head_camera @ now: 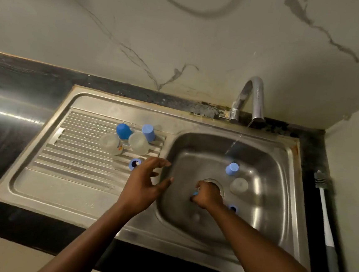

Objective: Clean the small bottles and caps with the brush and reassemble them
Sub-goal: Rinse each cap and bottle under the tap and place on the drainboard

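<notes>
Left hand: fingers spread wide, holding nothing, over the ridge between drainboard and basin.
Right hand: down in the basin just beside the drain, fingers curled round a small blue piece that is mostly hidden.
On the drainboard: a dark cap and a pale cap stand at the back. In front of them are two clear bottles, the left bottle and the right bottle, close together. A blue ring lies nearer, just beside the left fingertips.
In the basin: a basin cap stands right of the drain, with a clear basin bottle just in front of it. A basin ring lies by the right wrist.
Brush: lies on the dark counter right of the sink, head towards the wall, well apart from both hands.
Tap: a thin stream of water falls into the basin behind the basin cap.
</notes>
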A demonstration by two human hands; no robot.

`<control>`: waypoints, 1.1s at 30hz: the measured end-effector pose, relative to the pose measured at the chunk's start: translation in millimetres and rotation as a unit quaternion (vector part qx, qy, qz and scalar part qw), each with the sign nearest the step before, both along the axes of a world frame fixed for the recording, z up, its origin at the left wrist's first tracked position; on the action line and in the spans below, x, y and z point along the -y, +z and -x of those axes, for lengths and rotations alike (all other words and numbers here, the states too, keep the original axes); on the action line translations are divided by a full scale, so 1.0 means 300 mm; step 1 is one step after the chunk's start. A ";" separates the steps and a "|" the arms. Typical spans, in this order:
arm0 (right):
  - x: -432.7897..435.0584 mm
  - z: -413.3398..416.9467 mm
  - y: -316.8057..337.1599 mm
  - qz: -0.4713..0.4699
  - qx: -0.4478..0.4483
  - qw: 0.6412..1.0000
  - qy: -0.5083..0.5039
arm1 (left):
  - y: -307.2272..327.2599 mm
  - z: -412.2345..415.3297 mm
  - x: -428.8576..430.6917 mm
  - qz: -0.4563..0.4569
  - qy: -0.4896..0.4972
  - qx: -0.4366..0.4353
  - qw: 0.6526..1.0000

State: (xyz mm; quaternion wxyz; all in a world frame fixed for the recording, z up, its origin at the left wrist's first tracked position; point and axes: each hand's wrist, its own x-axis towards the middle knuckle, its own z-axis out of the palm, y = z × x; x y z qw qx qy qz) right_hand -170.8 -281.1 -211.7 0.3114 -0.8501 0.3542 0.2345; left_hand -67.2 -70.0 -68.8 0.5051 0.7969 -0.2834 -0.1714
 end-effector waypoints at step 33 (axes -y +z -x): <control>0.438 0.006 0.614 -0.375 0.423 0.739 -0.367 | 0.075 0.017 0.697 0.149 -0.031 -0.360 0.921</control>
